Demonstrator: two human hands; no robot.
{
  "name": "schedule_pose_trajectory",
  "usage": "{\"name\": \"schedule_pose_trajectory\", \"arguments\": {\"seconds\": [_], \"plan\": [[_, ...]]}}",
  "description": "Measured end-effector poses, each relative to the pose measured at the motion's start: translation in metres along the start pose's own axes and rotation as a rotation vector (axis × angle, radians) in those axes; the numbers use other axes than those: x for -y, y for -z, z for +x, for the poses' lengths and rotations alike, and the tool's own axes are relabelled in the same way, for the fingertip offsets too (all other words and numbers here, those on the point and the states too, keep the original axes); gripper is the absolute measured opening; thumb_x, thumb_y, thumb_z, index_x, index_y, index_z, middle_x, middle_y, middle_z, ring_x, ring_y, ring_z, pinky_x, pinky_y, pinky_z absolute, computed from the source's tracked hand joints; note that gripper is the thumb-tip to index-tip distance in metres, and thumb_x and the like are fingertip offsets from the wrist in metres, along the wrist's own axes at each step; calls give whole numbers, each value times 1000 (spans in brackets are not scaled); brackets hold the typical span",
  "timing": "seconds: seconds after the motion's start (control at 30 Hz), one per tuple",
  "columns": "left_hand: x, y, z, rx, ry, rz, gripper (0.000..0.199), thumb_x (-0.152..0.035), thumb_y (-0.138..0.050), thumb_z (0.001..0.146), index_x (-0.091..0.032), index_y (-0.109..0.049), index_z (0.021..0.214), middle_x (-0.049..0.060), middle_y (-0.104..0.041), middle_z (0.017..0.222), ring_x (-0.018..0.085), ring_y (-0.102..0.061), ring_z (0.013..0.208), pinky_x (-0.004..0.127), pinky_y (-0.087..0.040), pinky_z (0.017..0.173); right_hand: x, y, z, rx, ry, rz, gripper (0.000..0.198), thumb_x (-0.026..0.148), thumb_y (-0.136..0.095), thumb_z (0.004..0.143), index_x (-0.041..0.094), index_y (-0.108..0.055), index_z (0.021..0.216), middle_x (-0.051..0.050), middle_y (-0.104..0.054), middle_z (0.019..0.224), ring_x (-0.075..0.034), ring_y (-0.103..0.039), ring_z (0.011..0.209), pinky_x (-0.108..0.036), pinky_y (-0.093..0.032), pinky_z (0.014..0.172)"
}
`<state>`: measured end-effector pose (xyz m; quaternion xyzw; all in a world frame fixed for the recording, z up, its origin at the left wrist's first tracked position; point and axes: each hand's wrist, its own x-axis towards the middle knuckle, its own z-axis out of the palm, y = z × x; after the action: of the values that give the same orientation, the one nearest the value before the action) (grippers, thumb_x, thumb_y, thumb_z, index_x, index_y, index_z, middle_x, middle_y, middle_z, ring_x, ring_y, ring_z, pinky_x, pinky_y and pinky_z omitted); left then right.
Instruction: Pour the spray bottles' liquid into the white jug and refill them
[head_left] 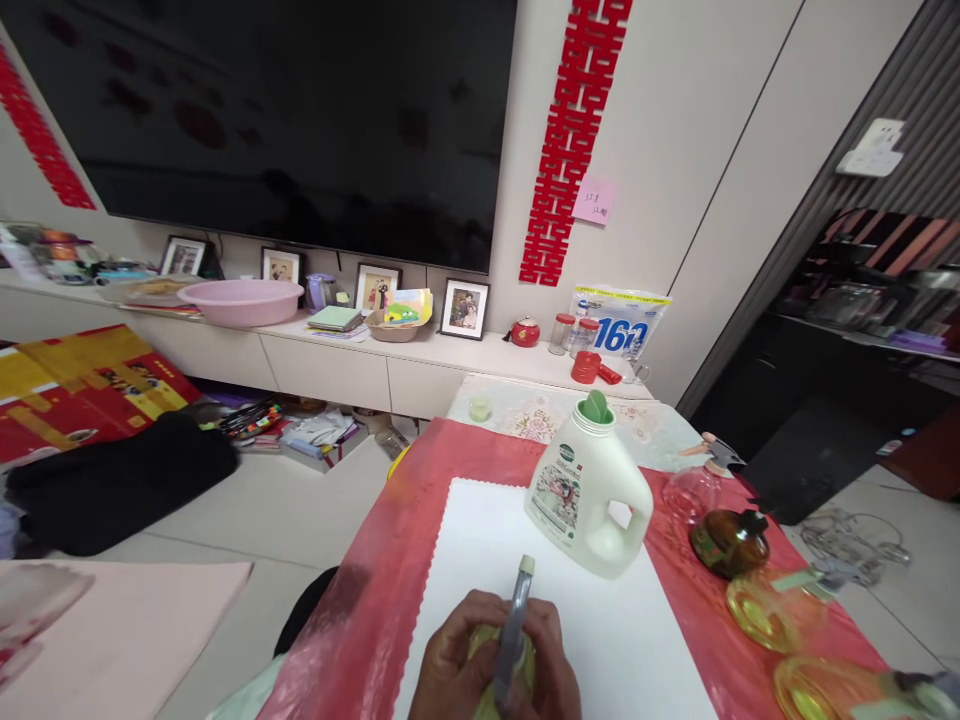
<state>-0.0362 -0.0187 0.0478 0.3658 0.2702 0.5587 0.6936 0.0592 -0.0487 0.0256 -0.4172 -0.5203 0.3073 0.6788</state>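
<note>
Low in the head view, my left hand [454, 655] and my right hand [551, 655] are closed around a yellowish clear spray bottle [486, 640]. Its grey trigger head points away from me, with a pale green nozzle at the tip. The fingers hide much of the bottle. Beyond them a pale green detergent jug [585, 490] stands upright on a white sheet [480, 540], its green pouring spout uncovered. A small pale green cap [480, 408] rests at the table's far edge.
Along the table's right side are a clear pink spray bottle [691, 492], a brown bottle [729, 543] and two yellow spray bottles, one [765, 608] nearer the brown one. Red cloth [375, 570] covers the table. Behind it runs a low cabinet [337, 375] with a pink basin [244, 302].
</note>
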Motion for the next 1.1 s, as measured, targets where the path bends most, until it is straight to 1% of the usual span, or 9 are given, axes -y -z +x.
{"name": "schedule_pose_trajectory", "arguments": {"seconds": [0.1, 0.2, 0.3, 0.4, 0.53, 0.7, 0.83, 0.93, 1.1], "plan": [[3, 0, 0, -3, -40, 30, 25, -44, -84, 74, -21, -77, 80, 4, -68, 86, 19, -63, 84, 31, -50, 80, 0, 7, 1, 33, -12, -13, 42, 61, -51, 103, 27, -69, 120, -6, -48, 103, -19, -53, 92, -25, -44, 76], [6, 1, 0, -48, -30, 10, 24, -42, -86, 73, -22, -76, 78, 4, -69, 87, 20, -64, 86, 30, -50, 80, -3, 13, 1, 57, -7, -7, 34, 55, -55, 103, 29, -68, 121, -7, -50, 106, -20, -54, 97, -27, -45, 81], [5, 2, 0, -48, -3, -4, 23, -43, -85, 73, -22, -76, 76, 4, -69, 88, 20, -66, 86, 30, -51, 78, -7, 14, 0, 71, 3, 11, 32, 55, -59, 101, 31, -65, 121, -6, -50, 108, -22, -54, 100, -29, -46, 84], [4, 4, 0, -16, -14, 31, 22, -42, -87, 72, -23, -78, 79, 4, -70, 88, 21, -67, 89, 32, -51, 82, -9, 13, 0, 80, 1, 28, 33, 58, -60, 100, 31, -63, 119, -6, -48, 108, -23, -53, 103, -29, -46, 82], [6, 7, 1, 20, -13, 67, 21, -41, -87, 72, -23, -78, 79, 3, -70, 87, 20, -66, 87, 31, -52, 81, -6, 12, 2, 116, 2, 24, 41, 64, -57, 99, 31, -63, 122, -7, -47, 107, -22, -54, 98, -30, -47, 79], [9, 10, 2, -6, -51, 116, 24, -43, -83, 76, -22, -78, 86, 5, -69, 91, 22, -67, 93, 33, -53, 86, 1, 14, 7, 130, 23, -14, 36, 57, -50, 104, 31, -67, 123, -7, -48, 105, -21, -53, 98, -30, -46, 83], [2, 10, -1, -37, 30, 169, 19, -37, -82, 78, -20, -76, 84, 5, -72, 95, 23, -68, 97, 31, -53, 85, 3, 17, 2, 84, -55, -39, 29, 50, -63, 100, 27, -67, 117, -5, -51, 107, -20, -53, 102, -28, -45, 87], [-1, 10, -2, -17, 15, 146, 17, -36, -80, 81, -20, -74, 85, 3, -72, 97, 17, -68, 91, 27, -53, 83, 6, 20, -2, 37, -127, -57, 26, 44, -71, 95, 27, -65, 114, -3, -51, 112, -19, -51, 108, -28, -42, 94], [6, 10, -1, -19, 53, 33, 33, -38, -81, 82, -23, -66, 107, 3, -74, 101, 15, -69, 92, 26, -53, 81, 15, 28, 4, 172, -195, -49, 39, 48, -70, 94, 29, -67, 127, -6, -50, 123, -23, -50, 117, -32, -43, 98]]}}
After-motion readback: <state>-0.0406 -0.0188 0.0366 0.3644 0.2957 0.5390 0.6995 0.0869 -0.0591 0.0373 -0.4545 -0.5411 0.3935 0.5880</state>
